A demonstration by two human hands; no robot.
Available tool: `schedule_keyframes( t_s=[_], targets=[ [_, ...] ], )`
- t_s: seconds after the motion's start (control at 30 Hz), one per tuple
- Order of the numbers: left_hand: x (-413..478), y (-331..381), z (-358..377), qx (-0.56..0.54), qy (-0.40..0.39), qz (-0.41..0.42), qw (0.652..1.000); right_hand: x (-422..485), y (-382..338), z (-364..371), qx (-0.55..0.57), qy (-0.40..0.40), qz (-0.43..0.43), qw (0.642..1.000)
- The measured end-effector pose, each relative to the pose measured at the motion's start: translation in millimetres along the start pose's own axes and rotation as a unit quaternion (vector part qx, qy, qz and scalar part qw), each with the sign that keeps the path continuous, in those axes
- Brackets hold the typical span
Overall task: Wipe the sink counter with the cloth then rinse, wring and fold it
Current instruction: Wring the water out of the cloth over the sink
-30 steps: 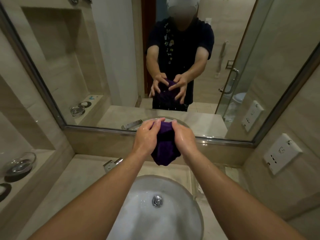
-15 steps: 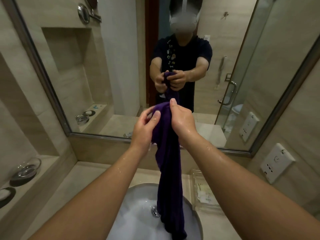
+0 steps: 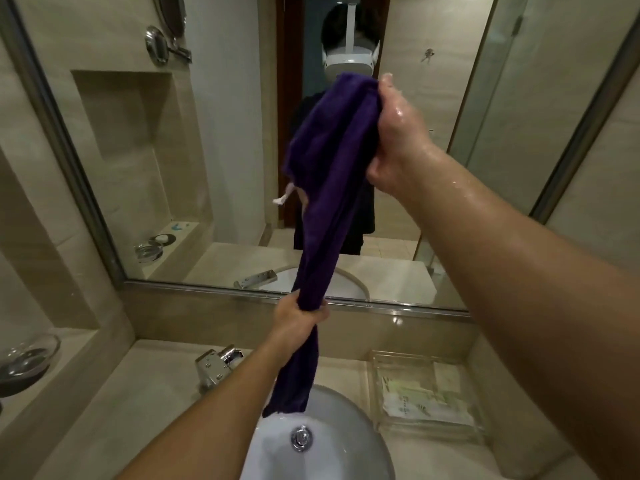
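Right hand (image 3: 398, 140) is forming the upper grip, its fingers curling round the bunched top end of the purple cloth (image 3: 332, 174) and squeezing it; the skin of this hand and its wrist is glistening wet. Left hand (image 3: 298, 318) is forming the lower grip, wrapping as a fist round the cloth where it is narrowing into a rope.

Between the two grips the cloth is stretching as one long band. It is lying wide and loosely folded just under the upper grip, and running thin and tight where it is entering the lower one. Below the lower grip a shorter tail is hanging free, its end dangling over the rim of the white sink (image 3: 346, 445); whether it is touching the bowl I cannot tell. The drain plug (image 3: 300, 438) is sitting below that tail, slightly to its right.

Down and to the left of the lower grip a chrome tap (image 3: 214, 367) is standing on the beige worktop (image 3: 138, 403). Down and to the right of that grip a clear tray (image 3: 408, 365) holding paper packets is resting on the worktop just beside the sink. Behind both grips the mirror (image 3: 225, 150) is showing the cloth's reflection. Far out to the left of the lower grip a glass dish (image 3: 27, 355) is sitting on a side ledge.
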State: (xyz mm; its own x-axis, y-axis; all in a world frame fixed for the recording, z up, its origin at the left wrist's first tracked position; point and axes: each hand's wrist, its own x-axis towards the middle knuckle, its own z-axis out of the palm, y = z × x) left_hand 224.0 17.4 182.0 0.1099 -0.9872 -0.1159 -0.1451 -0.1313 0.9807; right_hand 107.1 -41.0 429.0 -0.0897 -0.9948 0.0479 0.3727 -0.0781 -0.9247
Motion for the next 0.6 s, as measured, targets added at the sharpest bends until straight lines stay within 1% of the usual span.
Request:
schedule_keyframes(
  t_s=[0.07, 0.13, 0.2, 0.23, 0.27, 0.33, 0.4, 0.5, 0.6],
  targets=[
    [11, 12, -16, 0.005, 0.017, 0.022, 1.000, 6, 0, -22, -0.009, 0.024, -0.016, 1.000],
    [21, 24, -33, 0.010, 0.035, 0.026, 0.999, 2, 4, -43, -0.019, 0.039, -0.019, 0.999],
    [31, 38, -50, 0.028, 0.053, 0.037, 0.997, -2, 12, -63, -0.020, 0.043, -0.009, 0.999],
    [34, 47, -58, 0.035, 0.058, 0.049, 0.996, -6, 19, -72, -0.032, 0.056, 0.003, 0.998],
    [36, 57, -65, 0.035, 0.056, 0.062, 0.996, -9, 27, -81, -0.044, 0.072, 0.012, 0.996],
    [36, 79, -77, 0.028, 0.029, 0.091, 0.995, -11, 44, -96, -0.084, 0.099, 0.025, 0.991],
    [37, 101, -84, 0.027, 0.000, 0.122, 0.992, -11, 61, -108, -0.147, 0.110, 0.046, 0.982],
    [37, 134, -85, 0.034, -0.008, 0.161, 0.986, -17, 86, -118, -0.228, 0.076, 0.079, 0.968],
    [35, 164, -79, 0.062, 0.004, 0.197, 0.978, -24, 109, -122, -0.286, 0.001, 0.082, 0.955]
  ],
)
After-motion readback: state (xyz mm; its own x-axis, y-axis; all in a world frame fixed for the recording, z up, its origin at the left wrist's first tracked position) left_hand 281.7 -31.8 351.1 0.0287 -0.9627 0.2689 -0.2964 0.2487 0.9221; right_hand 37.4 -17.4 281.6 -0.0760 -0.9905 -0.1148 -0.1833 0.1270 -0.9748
